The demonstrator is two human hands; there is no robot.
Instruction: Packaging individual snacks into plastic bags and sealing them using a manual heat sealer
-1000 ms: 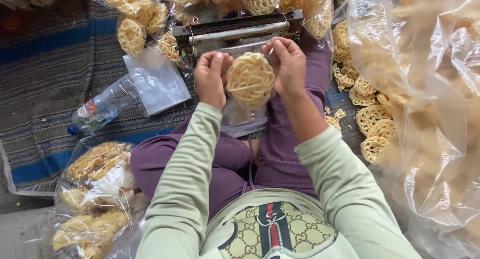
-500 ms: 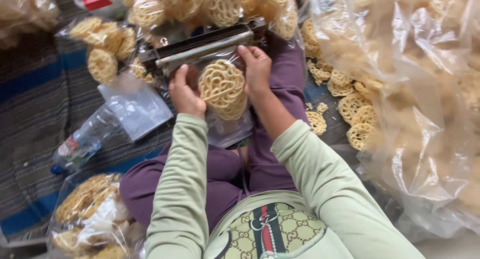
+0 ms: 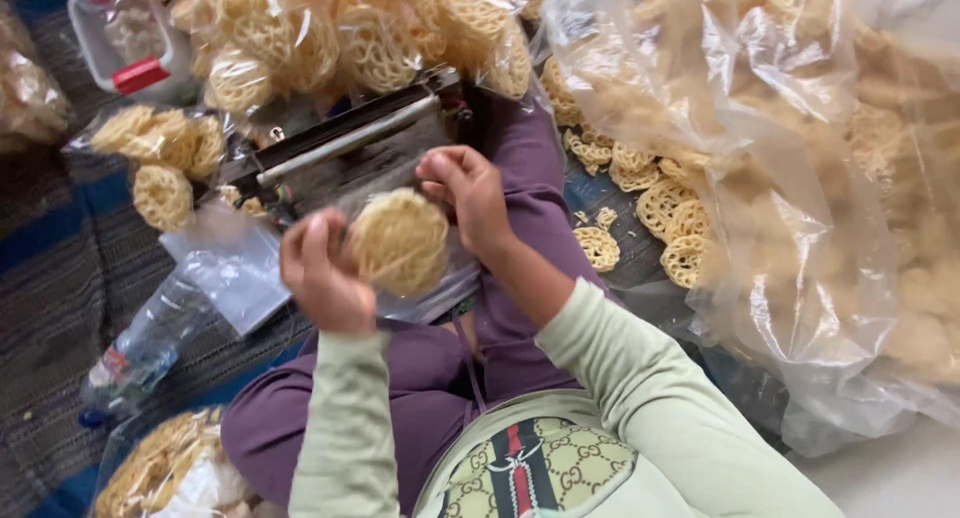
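I see left hand (image 3: 320,273) and right hand (image 3: 468,193) pinching unsealed cracker bag (image 3: 402,243) before heat sealer (image 3: 345,143); sealed bags (image 3: 160,158) beyond, loose crackers (image 3: 665,218) remain.

Left hand (image 3: 322,274) and right hand (image 3: 468,196) raised, fingers curled

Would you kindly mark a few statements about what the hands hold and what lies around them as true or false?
1. The left hand and right hand hold a round lattice cracker between them. True.
2. The cracker is dark brown and solid. False: it is pale yellow and openwork.
3. A plastic bottle lies on its side on the woven mat. True.
4. The metal sealer bar lies behind the person. False: it lies in front, beyond the hands.
5. A large clear bag of crackers stands on the person's right. True.
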